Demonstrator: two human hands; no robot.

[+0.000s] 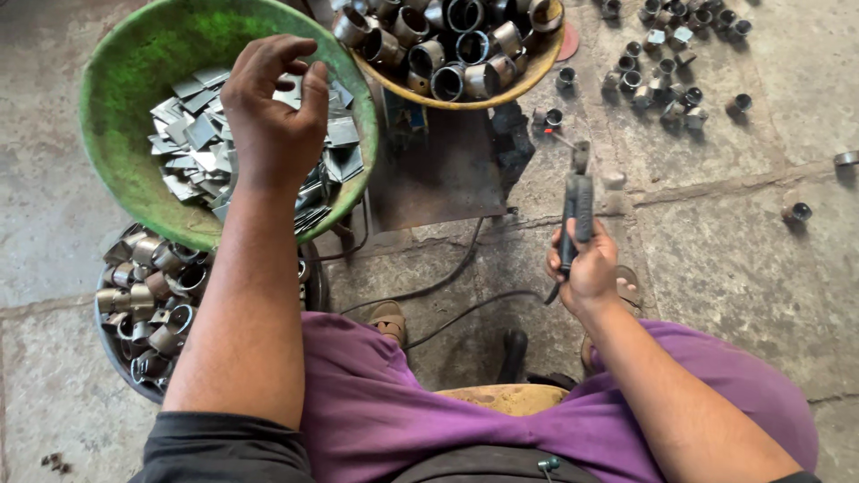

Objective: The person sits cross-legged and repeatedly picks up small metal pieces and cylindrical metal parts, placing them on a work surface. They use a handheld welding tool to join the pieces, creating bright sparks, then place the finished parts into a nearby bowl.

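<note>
Head view: my left hand hovers half-curled over the flat metal plates in the green bowl, holding nothing I can see. My right hand grips the welding holder. Picking step, I judge; next comes pinching one plate.

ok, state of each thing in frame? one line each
left hand: over the green bowl, fingers curled, grip unclear
right hand: closed on the welding holder
welding holder: upright, tip forward
green bowl: part-filled with flat metal squares
yellow bowl: heaped with metal rings
</note>
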